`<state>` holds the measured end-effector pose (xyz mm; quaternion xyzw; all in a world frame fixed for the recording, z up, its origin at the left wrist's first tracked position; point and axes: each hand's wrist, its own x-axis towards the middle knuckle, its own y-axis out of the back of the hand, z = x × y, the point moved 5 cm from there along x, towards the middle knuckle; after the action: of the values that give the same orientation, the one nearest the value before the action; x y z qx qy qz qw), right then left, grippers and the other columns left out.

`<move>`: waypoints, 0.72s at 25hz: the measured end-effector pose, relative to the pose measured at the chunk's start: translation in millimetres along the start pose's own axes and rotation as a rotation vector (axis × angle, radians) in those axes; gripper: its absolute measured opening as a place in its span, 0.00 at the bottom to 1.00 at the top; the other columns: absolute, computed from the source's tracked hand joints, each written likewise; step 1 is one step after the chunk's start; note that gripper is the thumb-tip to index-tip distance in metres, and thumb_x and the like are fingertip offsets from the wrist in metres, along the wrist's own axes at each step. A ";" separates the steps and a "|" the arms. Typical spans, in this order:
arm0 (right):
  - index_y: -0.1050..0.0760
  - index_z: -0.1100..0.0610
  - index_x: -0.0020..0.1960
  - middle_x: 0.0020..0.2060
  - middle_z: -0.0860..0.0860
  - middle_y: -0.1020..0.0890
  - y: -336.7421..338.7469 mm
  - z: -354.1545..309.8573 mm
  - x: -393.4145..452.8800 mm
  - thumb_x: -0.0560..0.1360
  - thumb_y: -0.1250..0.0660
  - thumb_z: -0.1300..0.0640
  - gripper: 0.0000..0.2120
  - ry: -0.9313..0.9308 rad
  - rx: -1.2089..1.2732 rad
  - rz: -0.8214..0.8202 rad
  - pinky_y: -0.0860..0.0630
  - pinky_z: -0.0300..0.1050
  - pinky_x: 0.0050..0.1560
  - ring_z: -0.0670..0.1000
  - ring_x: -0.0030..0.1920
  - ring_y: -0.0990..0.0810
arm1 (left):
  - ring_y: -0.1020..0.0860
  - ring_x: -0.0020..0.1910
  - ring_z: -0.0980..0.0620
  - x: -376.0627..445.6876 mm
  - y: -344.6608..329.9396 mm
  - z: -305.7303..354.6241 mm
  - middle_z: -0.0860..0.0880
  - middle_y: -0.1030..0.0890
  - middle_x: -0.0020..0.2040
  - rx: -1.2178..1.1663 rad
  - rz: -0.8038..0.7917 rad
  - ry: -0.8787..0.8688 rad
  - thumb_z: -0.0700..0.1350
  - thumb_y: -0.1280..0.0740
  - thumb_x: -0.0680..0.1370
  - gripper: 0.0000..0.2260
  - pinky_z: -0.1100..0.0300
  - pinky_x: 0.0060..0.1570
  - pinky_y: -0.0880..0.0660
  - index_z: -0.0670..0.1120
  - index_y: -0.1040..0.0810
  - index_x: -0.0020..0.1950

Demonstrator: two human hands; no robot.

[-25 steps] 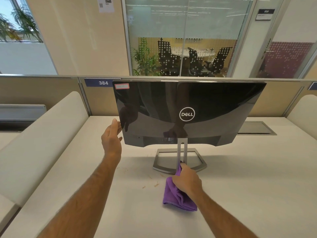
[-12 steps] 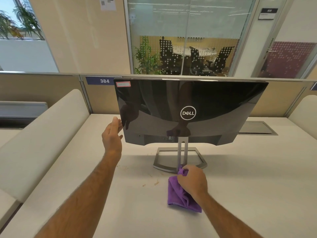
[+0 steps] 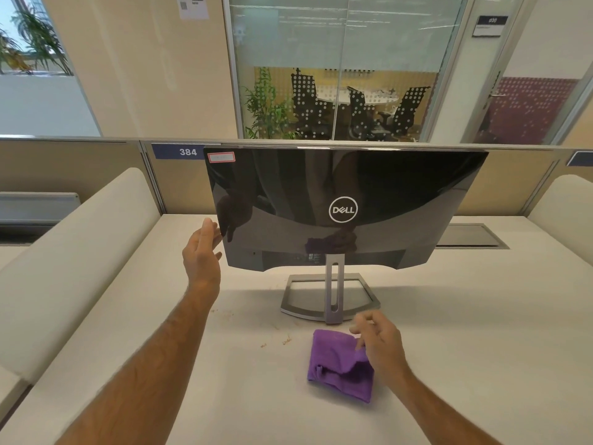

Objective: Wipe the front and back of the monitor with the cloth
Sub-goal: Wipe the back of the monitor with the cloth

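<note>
The black Dell monitor (image 3: 346, 194) stands on the white desk with its glossy back facing me, on a silver stand (image 3: 333, 297). My left hand (image 3: 202, 255) is raised at the monitor's left edge, fingers straight, close to or just touching it. A folded purple cloth (image 3: 337, 361) lies on the desk in front of the stand. My right hand (image 3: 380, 343) hovers over the cloth's right side with fingers loosely spread, holding nothing.
The white desk (image 3: 481, 332) has padded dividers at left (image 3: 80, 252) and right (image 3: 564, 207). A low partition with a plate reading 384 (image 3: 187, 151) runs behind the monitor. A grey cable hatch (image 3: 471, 236) sits at back right. Small brown crumbs (image 3: 282, 340) lie near the cloth.
My right hand has set the cloth down on the desk and let go of it, lifting slightly. The left hand has stayed at the monitor's left edge.
</note>
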<state>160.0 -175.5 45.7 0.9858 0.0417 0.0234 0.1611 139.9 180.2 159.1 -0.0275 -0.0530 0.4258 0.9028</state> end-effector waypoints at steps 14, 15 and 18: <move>0.27 0.48 0.52 0.46 0.50 0.19 -9.7 -62.9 10.2 0.68 0.23 0.59 0.18 0.305 -0.627 -0.236 0.22 0.38 0.42 0.47 0.44 0.20 | 0.24 0.65 0.47 1.0 -1.9 -0.1 0.49 0.22 0.66 0.011 0.009 0.003 0.63 0.44 0.80 0.26 0.44 0.67 0.29 0.47 0.25 0.68; 0.23 0.53 0.57 0.49 0.54 0.18 -2.3 -78.7 13.4 0.65 0.22 0.60 0.22 0.567 -0.644 -0.026 0.22 0.40 0.45 0.51 0.47 0.18 | 0.24 0.65 0.47 0.9 -2.0 0.1 0.49 0.22 0.66 0.012 0.007 0.004 0.63 0.44 0.81 0.26 0.44 0.67 0.29 0.47 0.25 0.68; 0.22 0.63 0.63 0.57 0.60 0.19 2.8 -103.3 22.1 0.61 0.19 0.58 0.32 0.977 -0.822 0.245 0.21 0.51 0.53 0.60 0.56 0.20 | 0.24 0.64 0.47 0.4 -3.2 1.6 0.49 0.22 0.66 0.017 0.004 0.006 0.62 0.44 0.81 0.25 0.44 0.66 0.29 0.47 0.24 0.68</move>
<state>176.1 -143.5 145.1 0.7173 -0.0147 0.5012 0.4837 142.3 178.5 161.1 -0.0213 -0.0468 0.4282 0.9022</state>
